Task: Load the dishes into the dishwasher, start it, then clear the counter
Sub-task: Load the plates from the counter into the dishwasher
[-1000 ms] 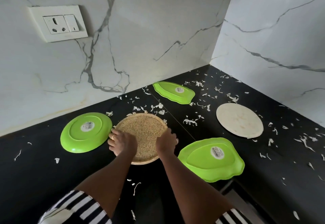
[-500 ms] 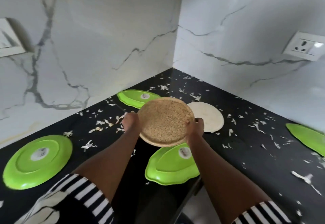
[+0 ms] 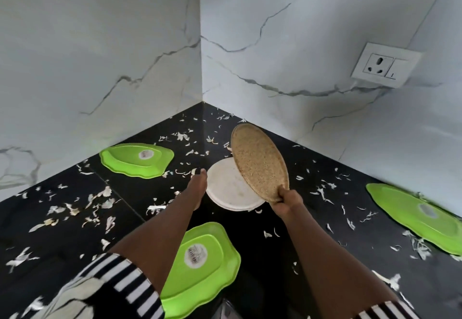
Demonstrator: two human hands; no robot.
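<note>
The right hand [image 3: 285, 198] is gripping the lower edge of a brown speckled plate [image 3: 258, 164], fingers curled round its rim, and is holding it tilted steeply, with its top edge leaning away toward the wall corner, right above a white plate [image 3: 228, 191] that is lying flat on the black tabletop [image 3: 140, 188]. The left hand [image 3: 200, 181] is reaching in just beside the white plate's left rim with its fingers stretched out straight and holding nothing; whether it is touching the rim cannot be told. Three green plates are lying upside down around the white plate: the far green plate [image 3: 136, 159] to its left and farther back, the near green plate [image 3: 200, 256] in front of it, partly under the left forearm, and the right green plate [image 3: 420, 216] well off to its right. White scraps [image 3: 70, 210] are lying scattered over the tabletop on all sides of the white plate. A wall socket [image 3: 386, 66] is sitting high up to its right.
</note>
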